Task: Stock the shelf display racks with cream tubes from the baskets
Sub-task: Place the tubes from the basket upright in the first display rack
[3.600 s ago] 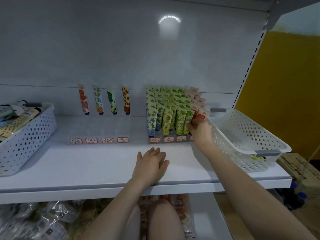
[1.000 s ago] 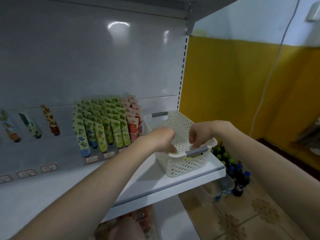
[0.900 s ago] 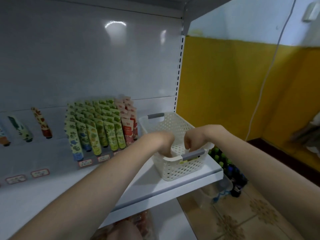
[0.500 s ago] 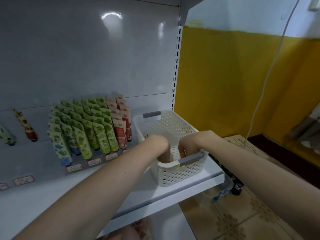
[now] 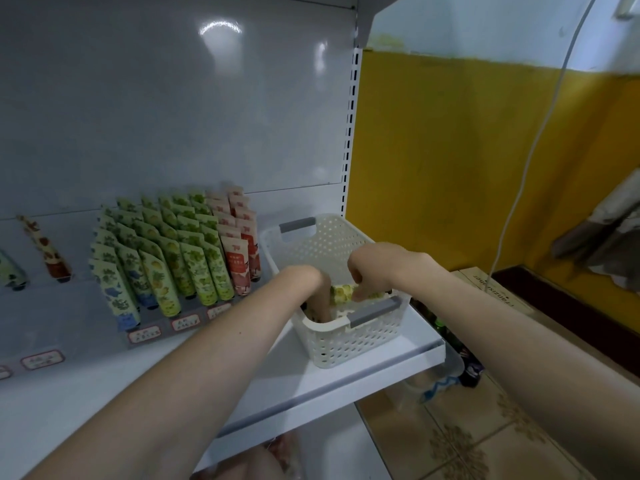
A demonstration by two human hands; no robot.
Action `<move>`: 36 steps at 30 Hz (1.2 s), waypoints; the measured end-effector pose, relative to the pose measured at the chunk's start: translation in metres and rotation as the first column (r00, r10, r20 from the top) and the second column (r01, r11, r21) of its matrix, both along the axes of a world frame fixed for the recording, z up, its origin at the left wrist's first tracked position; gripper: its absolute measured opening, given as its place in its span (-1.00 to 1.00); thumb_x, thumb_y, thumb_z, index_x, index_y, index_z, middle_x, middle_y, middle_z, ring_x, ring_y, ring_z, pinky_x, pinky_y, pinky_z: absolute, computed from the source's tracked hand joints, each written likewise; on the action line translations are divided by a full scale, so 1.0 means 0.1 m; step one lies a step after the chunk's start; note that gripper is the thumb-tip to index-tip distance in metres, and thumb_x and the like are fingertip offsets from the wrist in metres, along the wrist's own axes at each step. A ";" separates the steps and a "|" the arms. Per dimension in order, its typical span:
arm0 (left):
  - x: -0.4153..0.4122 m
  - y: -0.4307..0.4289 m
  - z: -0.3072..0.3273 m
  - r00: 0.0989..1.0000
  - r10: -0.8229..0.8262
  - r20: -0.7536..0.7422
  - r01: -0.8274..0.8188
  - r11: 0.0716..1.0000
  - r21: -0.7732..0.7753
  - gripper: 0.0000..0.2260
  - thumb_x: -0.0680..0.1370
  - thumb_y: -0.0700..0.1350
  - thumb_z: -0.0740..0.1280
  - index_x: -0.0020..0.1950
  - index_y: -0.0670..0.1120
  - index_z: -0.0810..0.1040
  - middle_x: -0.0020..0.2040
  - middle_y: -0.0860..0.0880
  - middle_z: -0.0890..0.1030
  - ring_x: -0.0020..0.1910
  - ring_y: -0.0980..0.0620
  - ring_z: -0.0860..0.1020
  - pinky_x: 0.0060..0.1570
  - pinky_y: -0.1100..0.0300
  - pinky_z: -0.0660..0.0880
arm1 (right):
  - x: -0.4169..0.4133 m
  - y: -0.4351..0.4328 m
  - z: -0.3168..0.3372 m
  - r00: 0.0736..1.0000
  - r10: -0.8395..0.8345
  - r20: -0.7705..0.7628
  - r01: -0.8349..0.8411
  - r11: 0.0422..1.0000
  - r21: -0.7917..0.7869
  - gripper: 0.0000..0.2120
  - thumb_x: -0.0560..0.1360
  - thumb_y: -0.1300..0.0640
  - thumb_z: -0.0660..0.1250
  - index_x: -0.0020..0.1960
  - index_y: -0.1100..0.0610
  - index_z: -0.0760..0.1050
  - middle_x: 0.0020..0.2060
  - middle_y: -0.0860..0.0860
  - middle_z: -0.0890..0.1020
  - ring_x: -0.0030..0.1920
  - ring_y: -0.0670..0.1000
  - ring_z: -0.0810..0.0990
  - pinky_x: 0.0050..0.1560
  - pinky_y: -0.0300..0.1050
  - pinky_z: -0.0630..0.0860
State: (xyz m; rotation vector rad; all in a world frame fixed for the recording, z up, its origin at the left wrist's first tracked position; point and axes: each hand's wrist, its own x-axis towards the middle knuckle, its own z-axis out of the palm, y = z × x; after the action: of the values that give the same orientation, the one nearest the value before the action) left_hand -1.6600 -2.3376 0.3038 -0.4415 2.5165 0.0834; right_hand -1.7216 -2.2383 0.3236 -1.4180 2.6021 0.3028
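- White perforated plastic is what both my hands are in: the basket (image 5: 349, 344) sits at the right end of the shelf (image 5: 311, 386), just beside the display rack (image 5: 162, 329), with a grey handle on its near rim and another on its far rim.
- My right hand (image 5: 375, 268) comes in over the basket's right side, fingers curled down and pinching a cream tube (image 5: 341, 294).
- That tube is green and yellow with a printed pattern. It lies roughly level, just above the near rim and inside the basket, and its free end points toward my left hand (image 5: 306, 282).
- My left hand dips over the near rim with its fingers pointing down into the basket. The rim hides the tips, so I cannot tell whether they grip anything.
- Whether my left hand touches the tube's end I cannot tell either; the two are very close.
- On the rack, green tubes (image 5: 194, 271) stand upright in packed rows. The pink tubes (image 5: 239, 268) fill the rows nearest the basket.
- Price labels (image 5: 186, 323) run along the rack's front edge.
- Further left a red-patterned tube (image 5: 45, 251) stands at the back, well apart from the full rack.
- Past the shelf's end are a yellow wall (image 5: 450, 150), a white cable (image 5: 533, 150) hanging down it, and a cardboard box (image 5: 491, 289) on the floor.
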 end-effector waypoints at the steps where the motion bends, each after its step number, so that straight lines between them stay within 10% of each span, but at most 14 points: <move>1: -0.01 0.02 0.01 1.000 0.000 -0.007 0.000 1.000 0.000 -0.61 0.51 0.02 0.35 0.20 -0.22 0.51 -0.07 -0.07 0.46 -0.12 -0.02 0.43 -0.13 0.18 0.40 | 0.00 0.00 0.02 1.000 0.002 -0.027 -0.002 1.000 0.006 -0.78 0.46 0.01 0.38 -0.13 0.17 0.47 -0.25 0.02 0.57 -0.29 0.00 0.54 -0.41 -0.25 0.35; 5: -0.03 0.09 0.05 0.999 0.011 0.041 -0.011 1.000 0.009 -0.64 0.56 0.00 0.29 0.21 -0.25 0.52 -0.16 -0.08 0.48 -0.15 -0.01 0.44 -0.12 0.22 0.37 | 0.01 0.04 0.06 0.995 -0.055 -0.088 0.057 0.998 0.020 -0.72 0.48 0.06 0.33 -0.31 0.15 0.34 -0.42 -0.02 0.41 -0.43 -0.05 0.37 -0.46 -0.25 0.27; 10: -0.08 0.12 -0.01 0.995 0.038 0.098 -0.040 0.999 0.018 -0.67 0.60 -0.07 0.21 -0.35 -0.15 0.39 -0.37 -0.05 0.39 -0.44 0.05 0.32 -0.40 0.27 0.33 | -0.03 0.12 0.07 0.989 -0.151 0.002 0.149 0.975 -0.166 -0.66 0.50 0.07 0.32 -0.36 0.13 0.26 -0.45 -0.01 0.38 -0.47 -0.07 0.34 -0.49 -0.28 0.24; 17: -0.09 0.08 -0.05 0.966 0.245 -0.087 -0.214 0.939 0.268 -0.86 0.50 -0.19 0.27 -0.25 -0.17 0.38 -0.37 -0.09 0.40 -0.43 0.01 0.36 -0.45 0.22 0.34 | -0.11 0.16 0.00 0.931 -0.201 0.303 0.341 0.771 -0.537 -0.58 0.50 0.02 0.32 -0.43 0.14 0.25 -0.56 0.02 0.36 -0.50 0.02 0.38 -0.49 -0.22 0.22; 22: -0.07 0.05 0.15 0.685 0.612 -0.396 -0.261 0.714 0.650 -0.93 0.44 -0.23 0.26 -0.12 -0.16 0.38 -0.28 -0.10 0.43 -0.38 0.01 0.42 -0.47 0.22 0.36 | -0.12 0.23 0.04 0.926 -0.110 0.362 0.370 0.457 -0.809 -0.65 0.51 -0.04 0.30 -0.04 0.29 0.53 -0.27 0.14 0.59 -0.27 0.06 0.56 -0.34 -0.13 0.43; 27: 0.25 0.06 0.47 0.333 0.871 -0.361 0.057 0.363 0.930 -0.90 0.41 -0.28 0.30 -0.16 -0.13 0.42 -0.26 -0.08 0.44 -0.30 0.01 0.43 -0.35 0.22 0.35 | 0.08 0.23 0.13 0.880 0.040 0.474 0.455 0.222 -0.863 -0.67 0.48 -0.06 0.33 0.05 0.20 0.50 -0.14 0.05 0.63 -0.13 0.02 0.62 -0.12 0.03 0.61; 31: 0.73 0.08 0.58 0.203 0.902 -0.381 0.300 0.313 0.901 -0.89 0.45 -0.25 0.37 -0.12 -0.09 0.48 -0.26 -0.01 0.54 -0.30 0.07 0.53 -0.27 0.26 0.47 | 0.47 0.22 0.20 0.792 0.248 0.558 0.528 0.182 -0.830 -0.79 0.47 0.05 0.37 -0.01 0.18 0.49 -0.27 -0.01 0.62 -0.29 -0.18 0.61 -0.30 -0.30 0.56; 36: 1.29 -0.03 0.54 0.095 0.911 -0.402 0.405 0.333 0.851 -0.77 0.42 -0.27 0.43 0.03 -0.13 0.49 -0.18 -0.01 0.62 -0.29 0.12 0.61 -0.32 0.30 0.53 | 1.02 0.16 0.24 0.732 0.387 0.560 0.484 0.283 -0.828 -0.85 0.44 0.12 0.40 -0.04 -0.04 0.48 -0.26 0.00 0.68 -0.24 -0.10 0.66 -0.25 -0.22 0.62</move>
State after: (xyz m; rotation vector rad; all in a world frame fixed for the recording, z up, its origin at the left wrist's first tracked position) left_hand -1.5305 -2.3406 0.3575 -0.5977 2.5687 2.8485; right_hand -1.6199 -2.2225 0.3472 -1.1695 1.9808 -1.8496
